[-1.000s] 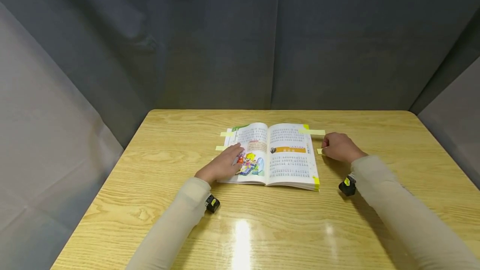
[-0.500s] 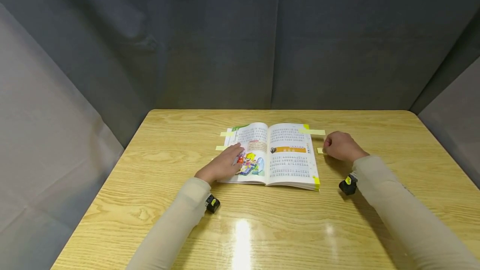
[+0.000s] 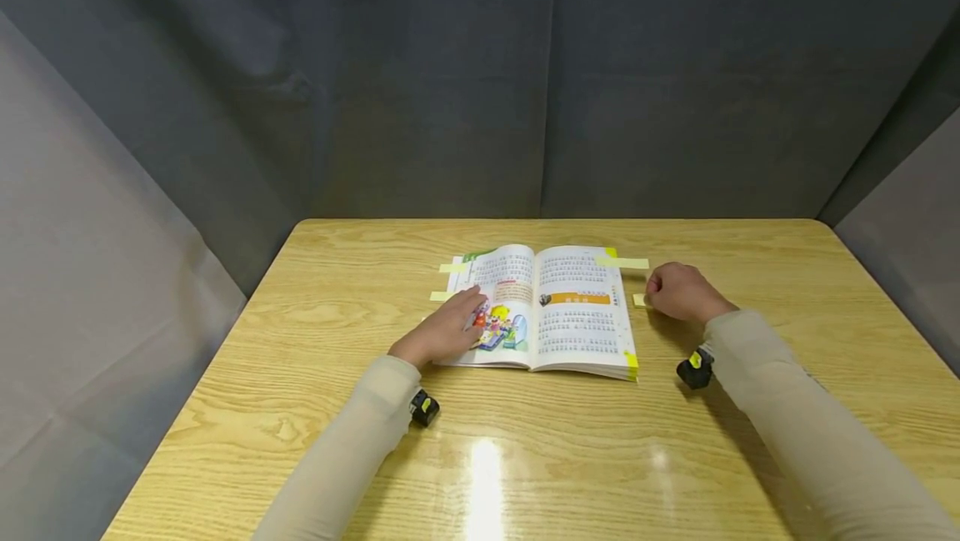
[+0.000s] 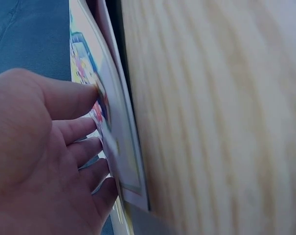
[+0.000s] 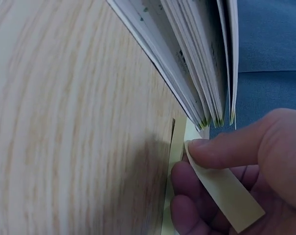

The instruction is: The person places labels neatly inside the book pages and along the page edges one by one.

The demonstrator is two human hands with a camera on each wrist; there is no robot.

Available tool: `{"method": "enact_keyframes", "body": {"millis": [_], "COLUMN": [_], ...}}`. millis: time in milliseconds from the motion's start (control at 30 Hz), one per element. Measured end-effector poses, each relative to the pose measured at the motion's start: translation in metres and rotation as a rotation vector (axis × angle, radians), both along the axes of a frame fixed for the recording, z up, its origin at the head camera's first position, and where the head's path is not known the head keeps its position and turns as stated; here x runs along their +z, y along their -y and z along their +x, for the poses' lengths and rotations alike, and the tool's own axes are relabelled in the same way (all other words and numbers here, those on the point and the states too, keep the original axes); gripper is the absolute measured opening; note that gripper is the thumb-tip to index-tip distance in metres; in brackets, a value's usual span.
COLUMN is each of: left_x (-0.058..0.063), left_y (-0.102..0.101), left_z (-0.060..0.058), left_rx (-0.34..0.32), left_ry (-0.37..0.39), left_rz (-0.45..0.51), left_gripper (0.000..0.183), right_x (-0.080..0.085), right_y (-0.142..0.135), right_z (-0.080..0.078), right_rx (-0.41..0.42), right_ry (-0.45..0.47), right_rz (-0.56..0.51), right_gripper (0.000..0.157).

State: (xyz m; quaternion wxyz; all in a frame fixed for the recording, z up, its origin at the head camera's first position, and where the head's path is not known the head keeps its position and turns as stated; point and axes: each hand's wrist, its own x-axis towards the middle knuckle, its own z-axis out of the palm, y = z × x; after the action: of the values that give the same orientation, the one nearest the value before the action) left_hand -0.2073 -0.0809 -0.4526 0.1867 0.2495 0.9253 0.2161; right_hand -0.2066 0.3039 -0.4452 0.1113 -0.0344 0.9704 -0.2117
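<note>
An open book [image 3: 577, 333] with printed text and a coloured cartoon picture lies on the wooden table. My left hand [image 3: 444, 329] rests on the left page; in the left wrist view its thumb and fingers [image 4: 78, 126] touch the page near the edge. Beside the book's right edge, my right hand [image 3: 686, 293] pinches a pale yellow sticky strip [image 5: 231, 196] between thumb and fingers, seen in the right wrist view. Another yellow sticky strip [image 3: 626, 263] sticks out from the upper right page. Two short strips, one a sticky tab [image 3: 453, 268], jut from the left side.
The wooden table [image 3: 480, 441] spreads around the book. Dark grey curtains [image 3: 435, 91] hang behind its far edge, with lighter cloth [image 3: 82, 274] at the left. A small black camera [image 3: 695, 368] sits on the right wrist, another camera [image 3: 424, 408] on the left.
My right hand has shifted very slightly to the right, with a little more of the lower right strip showing. The left hand and the book look still.
</note>
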Motion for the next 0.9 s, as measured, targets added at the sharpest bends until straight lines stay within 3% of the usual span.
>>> {"method": "enact_keyframes", "body": {"millis": [900], "left_x": [-0.0041], "left_y": [0.0012], "left_z": [-0.0005], "left_rx": [-0.001], "left_ry": [0.002], "left_rz": [0.006], "left_gripper": [0.062], "right_x": [0.0029], "right_y": [-0.0007], "right_z": [0.0015], "right_rx": [-0.007], "right_ry": [0.027], "right_rz": [-0.005], "right_gripper": [0.011]}}
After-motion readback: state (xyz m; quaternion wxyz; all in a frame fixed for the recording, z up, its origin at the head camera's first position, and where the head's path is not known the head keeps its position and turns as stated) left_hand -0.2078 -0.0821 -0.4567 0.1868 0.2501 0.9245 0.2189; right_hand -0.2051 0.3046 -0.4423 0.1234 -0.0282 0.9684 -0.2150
